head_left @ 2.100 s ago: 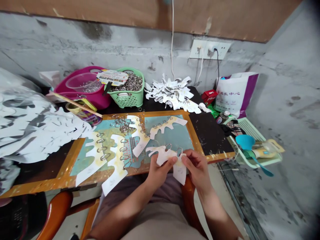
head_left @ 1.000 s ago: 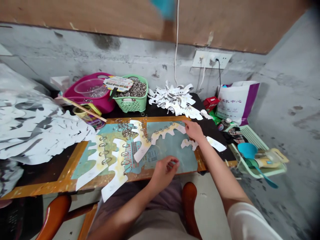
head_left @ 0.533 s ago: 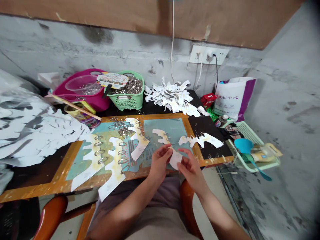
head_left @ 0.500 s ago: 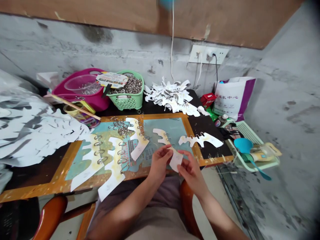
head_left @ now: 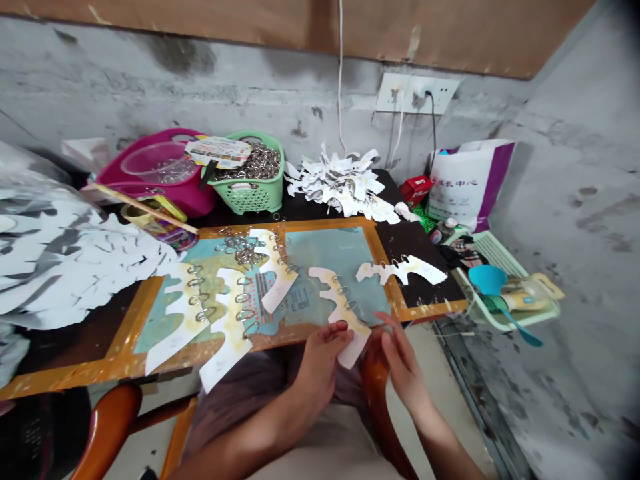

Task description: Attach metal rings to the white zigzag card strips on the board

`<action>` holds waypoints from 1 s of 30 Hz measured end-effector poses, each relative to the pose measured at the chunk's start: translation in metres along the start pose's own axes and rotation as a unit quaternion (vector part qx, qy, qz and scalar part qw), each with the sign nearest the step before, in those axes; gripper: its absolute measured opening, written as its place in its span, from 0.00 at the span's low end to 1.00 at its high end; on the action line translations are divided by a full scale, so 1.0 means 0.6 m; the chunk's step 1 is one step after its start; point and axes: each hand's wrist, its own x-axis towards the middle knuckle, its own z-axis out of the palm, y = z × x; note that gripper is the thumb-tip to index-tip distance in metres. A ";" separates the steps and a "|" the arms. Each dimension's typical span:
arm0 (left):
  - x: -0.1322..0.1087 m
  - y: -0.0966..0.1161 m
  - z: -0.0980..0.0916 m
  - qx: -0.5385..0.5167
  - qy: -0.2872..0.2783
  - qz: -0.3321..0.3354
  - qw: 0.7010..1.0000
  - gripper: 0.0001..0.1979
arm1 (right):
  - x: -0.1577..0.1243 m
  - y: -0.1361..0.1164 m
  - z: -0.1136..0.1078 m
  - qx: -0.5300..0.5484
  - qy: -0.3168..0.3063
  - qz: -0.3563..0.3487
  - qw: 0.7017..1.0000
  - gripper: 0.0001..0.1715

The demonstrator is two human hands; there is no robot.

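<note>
My left hand [head_left: 323,360] pinches the lower part of a white cut-out piece [head_left: 345,312], which has several metal rings along its right side and yellowish glue-like stains. The piece lies partly on the blue mat, its lower end past the table's front edge. Just right of that end is my right hand [head_left: 397,357], fingers apart, holding nothing. More ringed cut-out pieces lie to the left: one [head_left: 185,313], a second [head_left: 231,333] and a third [head_left: 277,273]. Another [head_left: 403,271] lies at the right of the table. Loose metal rings [head_left: 240,245] are heaped on the mat.
Behind stand a magenta basket [head_left: 183,195] and a green basket [head_left: 255,195] of rings. White cut-outs pile up at the left [head_left: 65,257] and back [head_left: 345,183]. A can [head_left: 167,233] carries a stick. At the right are a bag [head_left: 460,190] and a pale green tray [head_left: 525,319].
My right hand has let go of the cut-out piece and moved a little right, its fingers opening. My left hand still holds the piece, now lower and more fully in view.
</note>
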 end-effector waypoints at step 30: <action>-0.007 -0.040 0.011 -0.005 -0.013 0.130 0.991 0.16 | 0.057 -0.023 0.007 -0.140 0.040 -0.026 0.989 0.09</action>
